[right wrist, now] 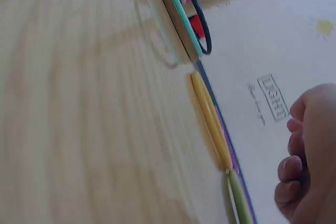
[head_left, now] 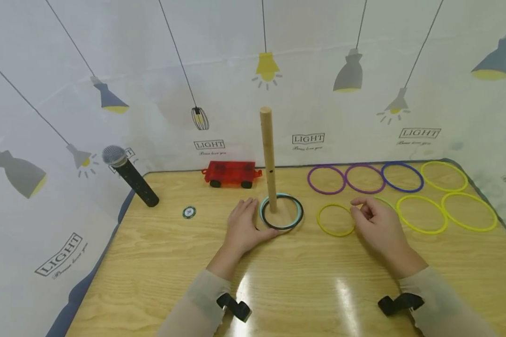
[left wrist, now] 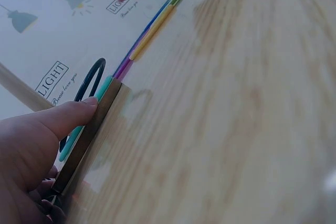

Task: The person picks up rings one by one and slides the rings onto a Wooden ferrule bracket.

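My left hand [head_left: 244, 227] holds the square wooden base [left wrist: 86, 135] of a peg stand, thumb along the near edge and fingers at its left side. From the base rises a tall wooden peg [head_left: 267, 154]. Around the peg lie a teal ring [head_left: 263, 206] and a black ring [head_left: 302, 213]; the wrist views show the black one tilted above the teal. My right hand [head_left: 379, 227] hovers over the table with loosely curled fingers, nothing in them. Close to its fingertips is a dark yellow ring [head_left: 319, 224], and a light green ring [head_left: 385, 202] is partly hidden behind the hand.
Behind the right hand lie purple rings [head_left: 326, 193], a blue ring [head_left: 402, 191] and several bright yellow rings [head_left: 421, 231]. A red toy wagon [head_left: 231, 173] stands at the back edge. Leftward are a round chip [head_left: 189, 212] and a microphone [head_left: 135, 180]. A printed curtain surrounds the table.
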A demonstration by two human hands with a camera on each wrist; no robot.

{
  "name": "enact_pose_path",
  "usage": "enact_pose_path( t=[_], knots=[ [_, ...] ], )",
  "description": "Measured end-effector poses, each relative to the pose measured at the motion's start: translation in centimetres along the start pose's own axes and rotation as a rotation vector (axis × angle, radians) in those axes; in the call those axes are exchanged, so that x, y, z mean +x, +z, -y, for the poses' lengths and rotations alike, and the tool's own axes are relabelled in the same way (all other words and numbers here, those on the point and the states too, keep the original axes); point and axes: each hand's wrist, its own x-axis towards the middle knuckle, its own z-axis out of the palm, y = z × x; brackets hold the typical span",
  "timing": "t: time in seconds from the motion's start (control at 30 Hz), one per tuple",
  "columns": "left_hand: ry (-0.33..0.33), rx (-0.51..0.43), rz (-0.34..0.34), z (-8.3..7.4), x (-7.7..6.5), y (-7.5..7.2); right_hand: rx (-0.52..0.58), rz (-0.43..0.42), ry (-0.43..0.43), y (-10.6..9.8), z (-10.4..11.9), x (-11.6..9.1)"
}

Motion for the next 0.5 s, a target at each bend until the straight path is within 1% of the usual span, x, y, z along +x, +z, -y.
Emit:
enact_pose_path(
  t=[0.07, 0.13, 0.23, 0.3, 0.37, 0.5],
  knots=[
    [0.009, -0.003, -0.014, 0.0, 0.0, 0.0, -0.035, -0.033, -0.023, -0.6, -0.8, -0.2],
    [0.01, 0.003, -0.015, 0.0, 0.0, 0.1, -0.075, -0.052, -0.042, -1.4, -1.7, -0.5],
    [0.007, 0.011, -0.003, 0.0, 0.0, 0.3, -0.117, -0.082, -0.035, -2.8, -3.2, -1.0],
    [0.008, 0.01, 0.001, 0.1, 0.0, 0.4, -0.141, -0.113, -0.009, -3.9, -4.5, -1.2],
    [0.008, 0.005, -0.002, 0.0, 0.0, 0.4, -0.173, -0.144, 0.033, -5.0, -5.9, -1.4],
    [0.0, -0.005, -0.004, 0.0, 0.0, 0.2, -0.239, -0.193, 0.161, -7.6, -8.6, -1.7]
  ],
)
